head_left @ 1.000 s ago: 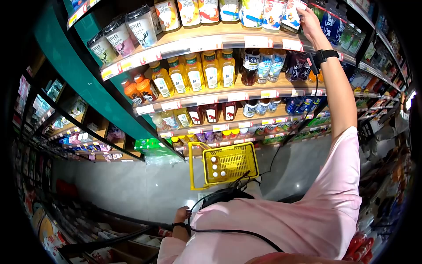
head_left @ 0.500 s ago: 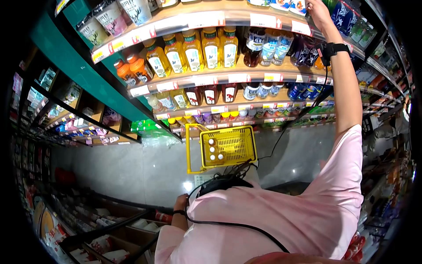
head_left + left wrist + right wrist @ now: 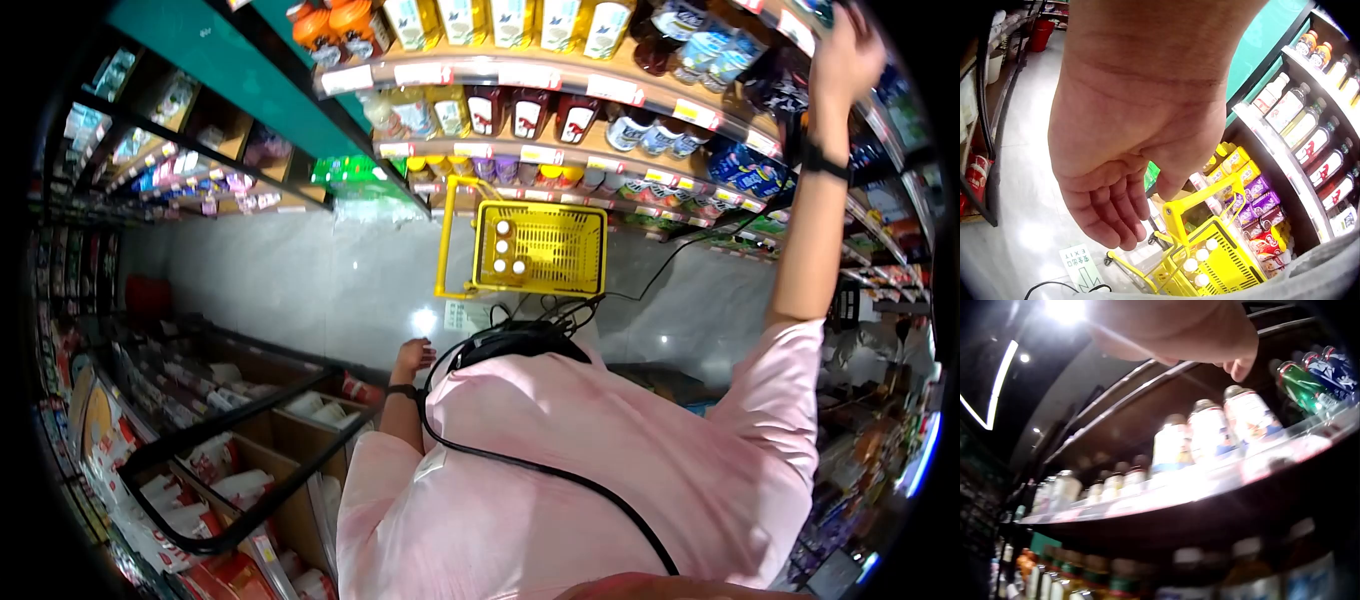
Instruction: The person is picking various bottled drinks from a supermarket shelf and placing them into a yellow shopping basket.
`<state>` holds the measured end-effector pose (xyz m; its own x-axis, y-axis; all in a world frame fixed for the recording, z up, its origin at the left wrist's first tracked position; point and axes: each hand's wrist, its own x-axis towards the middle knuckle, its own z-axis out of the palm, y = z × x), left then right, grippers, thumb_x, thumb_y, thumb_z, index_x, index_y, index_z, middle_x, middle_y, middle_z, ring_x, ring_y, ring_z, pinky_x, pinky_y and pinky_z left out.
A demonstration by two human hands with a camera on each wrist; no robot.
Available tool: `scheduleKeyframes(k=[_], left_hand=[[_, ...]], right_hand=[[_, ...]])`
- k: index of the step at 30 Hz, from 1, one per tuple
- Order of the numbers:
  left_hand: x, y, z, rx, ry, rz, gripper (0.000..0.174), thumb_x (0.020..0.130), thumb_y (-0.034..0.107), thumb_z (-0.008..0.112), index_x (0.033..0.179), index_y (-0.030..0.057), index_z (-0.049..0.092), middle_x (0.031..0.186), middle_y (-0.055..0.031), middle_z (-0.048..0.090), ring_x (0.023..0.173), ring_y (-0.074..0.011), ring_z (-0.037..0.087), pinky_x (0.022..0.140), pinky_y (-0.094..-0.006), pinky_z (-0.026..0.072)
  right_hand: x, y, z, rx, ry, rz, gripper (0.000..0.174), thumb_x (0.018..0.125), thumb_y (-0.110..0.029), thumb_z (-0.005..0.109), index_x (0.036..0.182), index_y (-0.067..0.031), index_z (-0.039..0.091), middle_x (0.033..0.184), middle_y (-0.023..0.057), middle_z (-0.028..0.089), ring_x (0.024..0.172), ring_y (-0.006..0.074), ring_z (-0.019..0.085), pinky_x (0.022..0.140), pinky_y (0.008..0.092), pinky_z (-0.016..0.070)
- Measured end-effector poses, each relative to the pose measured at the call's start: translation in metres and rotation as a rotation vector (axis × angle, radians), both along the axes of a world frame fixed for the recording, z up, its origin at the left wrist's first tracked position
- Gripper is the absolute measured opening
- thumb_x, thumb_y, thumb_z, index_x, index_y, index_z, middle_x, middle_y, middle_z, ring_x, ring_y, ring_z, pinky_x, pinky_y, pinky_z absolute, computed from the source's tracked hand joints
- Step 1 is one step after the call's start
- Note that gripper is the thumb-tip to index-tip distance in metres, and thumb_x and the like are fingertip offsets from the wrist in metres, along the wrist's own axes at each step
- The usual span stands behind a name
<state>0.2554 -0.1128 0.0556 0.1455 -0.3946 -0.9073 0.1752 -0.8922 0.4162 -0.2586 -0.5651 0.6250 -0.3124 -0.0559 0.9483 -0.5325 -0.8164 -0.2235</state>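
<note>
In the head view my right hand (image 3: 848,70) is raised at the top right beside the drink shelves, somewhat blurred. The right wrist view has its fingertips (image 3: 1239,370) right by the cap of a bottle with a white, blue and orange label (image 3: 1252,419); nothing shows held in the hand. My left hand (image 3: 414,356) hangs low at my side, its fingers loosely curled and holding nothing. A yellow shopping basket (image 3: 604,250) with a long handle stands on the floor ahead, with several white-capped bottles (image 3: 1202,255) inside.
Shelves carry yellow drink bottles (image 3: 513,25), dark red bottles (image 3: 530,113) and orange bottles (image 3: 355,25). A low display with a black rail (image 3: 210,545) flanks me at the left. A black cable (image 3: 655,278) trails across the floor. A red bucket (image 3: 1041,35) stands farther off.
The head view has tilted down, so the shelves and basket sit higher in it. My right hand has shifted to the right along the shelf. My left hand still hangs low.
</note>
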Motion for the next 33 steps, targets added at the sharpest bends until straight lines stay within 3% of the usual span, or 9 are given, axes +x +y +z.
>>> scheduleKeyframes(k=[4,5,6,9,12,22,24,27,33], left_hand=[[-0.003,0.036,-0.028,-0.062,0.051,0.074,0.038,0.088,0.031,0.055,0.115,0.0039,0.058,0.095,-0.0134,0.068,0.076,-0.0239,0.066,0.069,-0.038,0.0527],[-0.01,0.044,-0.02,-0.137,-0.089,-0.165,0.036,0.087,0.029,0.056,0.11,0.0023,0.06,0.09,-0.0136,0.068,0.072,-0.0238,0.066,0.065,-0.037,0.0536],[-0.011,0.051,-0.023,-0.049,-0.043,-0.035,0.034,0.087,0.028,0.056,0.107,0.0015,0.061,0.086,-0.0135,0.068,0.07,-0.0236,0.066,0.062,-0.0362,0.0537],[-0.024,0.071,-0.005,0.112,-0.014,0.05,0.031,0.087,0.028,0.056,0.101,0.0004,0.062,0.076,-0.0128,0.066,0.064,-0.0229,0.066,0.057,-0.0345,0.0534],[-0.032,0.1,0.008,0.172,0.023,0.033,0.03,0.087,0.028,0.057,0.097,0.0003,0.063,0.069,-0.0111,0.063,0.06,-0.0218,0.065,0.055,-0.0336,0.0531],[-0.073,0.145,0.039,0.234,-0.052,0.192,0.028,0.094,0.028,0.053,0.1,0.0023,0.063,0.072,-0.0074,0.065,0.064,-0.015,0.064,0.057,-0.0282,0.0516],[-0.082,0.156,0.041,0.284,-0.054,0.206,0.028,0.094,0.028,0.053,0.1,0.0025,0.063,0.073,-0.0076,0.065,0.065,-0.0151,0.064,0.058,-0.0281,0.0519],[-0.099,0.182,0.044,0.332,-0.032,0.271,0.027,0.095,0.028,0.054,0.102,0.003,0.063,0.074,-0.0081,0.066,0.065,-0.0152,0.064,0.059,-0.0278,0.0524],[-0.108,0.197,0.06,0.368,-0.022,0.268,0.025,0.095,0.026,0.055,0.104,0.0038,0.061,0.075,-0.0063,0.066,0.065,-0.0145,0.063,0.059,-0.0276,0.052]], right_hand=[[0.083,0.104,-0.176,0.463,0.233,0.388,0.018,0.084,-0.002,0.065,0.102,-0.0009,0.061,0.093,0.0101,0.067,0.081,0.0171,0.064,0.074,0.0307,0.0518],[0.094,0.121,-0.215,0.489,0.651,0.553,0.027,0.082,-0.001,0.064,0.109,-0.0018,0.061,0.096,0.0133,0.067,0.086,0.0216,0.066,0.077,0.0324,0.0529],[0.131,0.149,-0.229,1.006,0.957,0.528,0.028,0.083,-0.01,0.064,0.11,-0.0026,0.062,0.1,0.0162,0.067,0.093,0.0275,0.066,0.08,0.0365,0.0526],[0.134,0.164,-0.392,1.588,1.451,0.651,0.034,0.085,-0.024,0.065,0.112,-0.0023,0.062,0.105,0.0185,0.066,0.097,0.0353,0.062,0.086,0.0406,0.0495],[0.134,0.177,-0.505,1.949,1.161,0.937,0.035,0.087,-0.024,0.063,0.115,-0.0025,0.061,0.105,0.0194,0.066,0.097,0.0338,0.063,0.084,0.0399,0.0494],[0.204,0.186,-0.715,2.178,0.788,0.415,0.04,0.085,-0.018,0.059,0.124,-0.0095,0.058,0.096,0.0205,0.068,0.095,0.0333,0.065,0.079,0.0438,0.0509],[0.21,0.189,-0.768,1.857,1.066,0.315,0.042,0.087,-0.016,0.055,0.128,-0.0138,0.054,0.104,0.0205,0.066,0.098,0.0342,0.065,0.08,0.0444,0.052],[0.22,0.181,-0.798,1.949,1.405,0.315,0.041,0.086,-0.014,0.054,0.128,-0.0159,0.053,0.11,0.0203,0.065,0.1,0.0363,0.064,0.083,0.0446,0.0521],[0.207,0.18,-0.789,1.777,1.049,0.476,0.025,0.081,-0.012,0.056,0.105,-0.0148,0.059,0.088,0.0208,0.067,0.086,0.0399,0.065,0.073,0.0486,0.0515]])
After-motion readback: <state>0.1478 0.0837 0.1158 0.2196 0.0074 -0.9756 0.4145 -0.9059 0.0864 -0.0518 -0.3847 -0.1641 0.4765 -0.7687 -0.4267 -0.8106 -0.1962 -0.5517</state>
